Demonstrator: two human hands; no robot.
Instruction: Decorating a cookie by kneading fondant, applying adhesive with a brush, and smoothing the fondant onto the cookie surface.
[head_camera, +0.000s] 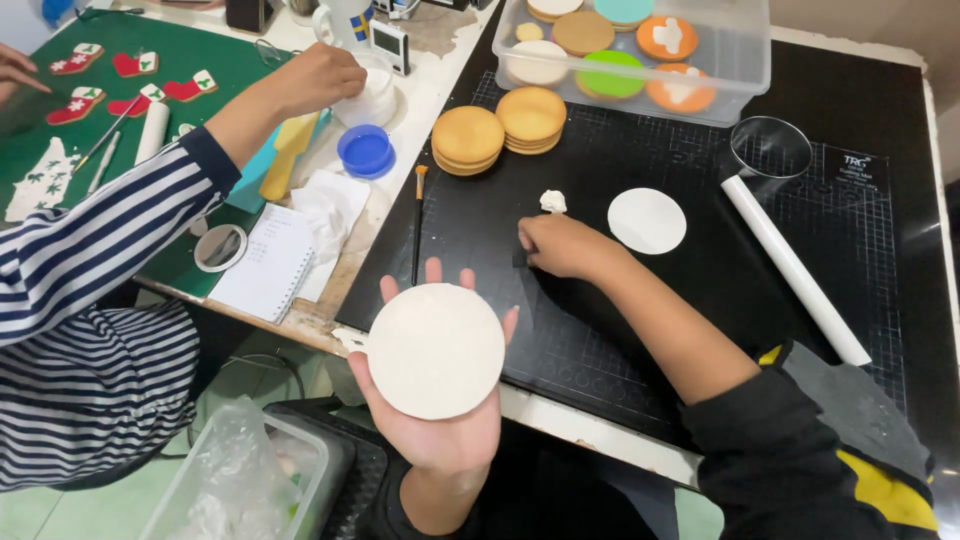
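Observation:
My left hand (440, 425) is held palm up in front of the black cutting mat (600, 320), with a round cookie covered in white fondant (436, 350) resting flat on it. My right hand (562, 246) lies on the mat with its fingers curled, touching the mat surface; whether it pinches anything is hidden. A small white fondant lump (553, 201) sits just beyond it, and a flat white fondant disc (647, 221) lies to its right. A thin paintbrush (418, 225) lies at the mat's left edge.
Two stacks of plain round cookies (500, 128), a clear tub of iced cookies (640, 55), a round cutter (771, 147) and a white rolling pin (795, 270) are on the mat. At left, a person in a striped sleeve (110, 230) reaches over a blue lid (366, 151), notebook (267, 262) and stocking cookies (120, 85).

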